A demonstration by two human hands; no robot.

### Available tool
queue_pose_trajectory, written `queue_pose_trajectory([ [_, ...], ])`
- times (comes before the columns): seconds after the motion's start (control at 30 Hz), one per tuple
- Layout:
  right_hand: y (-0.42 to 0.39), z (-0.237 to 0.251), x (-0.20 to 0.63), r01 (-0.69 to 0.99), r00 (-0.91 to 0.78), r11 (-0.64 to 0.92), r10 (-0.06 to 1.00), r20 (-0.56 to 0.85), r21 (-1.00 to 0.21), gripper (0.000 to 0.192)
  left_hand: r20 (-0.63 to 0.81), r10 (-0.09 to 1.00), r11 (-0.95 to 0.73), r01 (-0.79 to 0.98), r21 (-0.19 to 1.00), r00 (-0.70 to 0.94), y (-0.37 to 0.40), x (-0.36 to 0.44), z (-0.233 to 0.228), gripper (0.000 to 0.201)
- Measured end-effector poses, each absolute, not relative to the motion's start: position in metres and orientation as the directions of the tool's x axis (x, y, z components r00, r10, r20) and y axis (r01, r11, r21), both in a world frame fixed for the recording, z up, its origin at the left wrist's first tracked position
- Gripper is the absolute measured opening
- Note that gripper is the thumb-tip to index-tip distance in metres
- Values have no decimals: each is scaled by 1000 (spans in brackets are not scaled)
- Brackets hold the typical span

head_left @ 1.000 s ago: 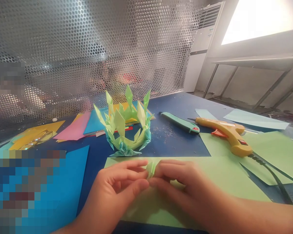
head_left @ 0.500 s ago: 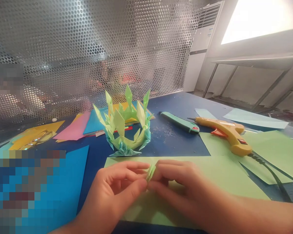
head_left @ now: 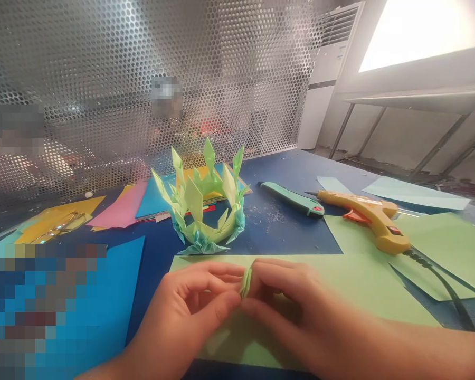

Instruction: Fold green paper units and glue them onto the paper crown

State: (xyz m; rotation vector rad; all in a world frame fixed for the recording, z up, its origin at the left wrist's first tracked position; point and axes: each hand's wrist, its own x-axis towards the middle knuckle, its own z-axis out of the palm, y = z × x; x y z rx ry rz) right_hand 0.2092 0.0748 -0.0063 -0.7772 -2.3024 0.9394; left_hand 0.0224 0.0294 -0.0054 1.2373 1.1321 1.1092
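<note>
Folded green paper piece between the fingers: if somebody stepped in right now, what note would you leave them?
Left hand and right hand: both pinch the small folded green paper piece together, above a light green sheet on the blue table.
Done: a green paper crown of folded points stands just behind the hands.
Left: the piece in hand is not joined to the crown.
Nearby, untouched: yellow glue gun, teal utility knife, coloured sheets.
</note>
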Motion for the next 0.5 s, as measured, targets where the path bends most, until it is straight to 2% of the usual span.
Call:
queue_pose_trajectory([
  [0.23, 76, -5, 209, 303, -706, 639, 649, 284, -707, 20, -54, 993, 53, 14, 998, 108, 29, 19, -8, 17],
  [0.4, 74, -6, 207, 315, -643, 579, 713, 280, -752, 26, -34, 996, 34, -1, 999, 85, 29, 22, -8, 18],
  [0.5, 75, -9, 205, 302, -581, 487, 776, 247, -820, 19, -50, 998, 47, 60, 997, 44, 28, 22, -6, 19],
])
